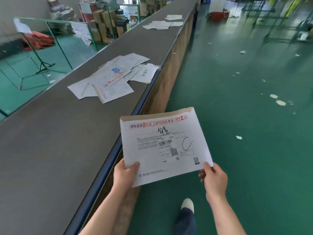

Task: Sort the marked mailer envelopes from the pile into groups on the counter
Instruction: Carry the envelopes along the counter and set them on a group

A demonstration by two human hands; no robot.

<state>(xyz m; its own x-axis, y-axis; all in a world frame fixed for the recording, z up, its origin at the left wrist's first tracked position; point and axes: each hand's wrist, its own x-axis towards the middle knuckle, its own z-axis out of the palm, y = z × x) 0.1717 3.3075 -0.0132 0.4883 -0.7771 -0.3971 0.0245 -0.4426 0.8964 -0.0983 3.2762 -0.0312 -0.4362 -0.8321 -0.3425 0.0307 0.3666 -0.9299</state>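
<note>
I hold a white mailer envelope point(162, 145) in front of me, beside the counter and over the green floor. It bears a red printed band, a barcode and a handwritten "C". My left hand point(124, 173) grips its near left corner, thumb on top. My right hand point(214, 179) pinches its near right corner. A loose pile of white mailer envelopes point(111, 78) lies on the long grey counter point(50, 141) ahead to the left. Farther along the counter lie two smaller groups of envelopes point(162, 25), point(173, 17).
The counter has a blue front edge and a wooden side panel point(171, 68). Scraps of paper point(277, 100) dot the green floor on the right. Green metal frames point(55, 43) and stacked cartons point(103, 26) stand behind the counter. My foot point(187, 205) shows below.
</note>
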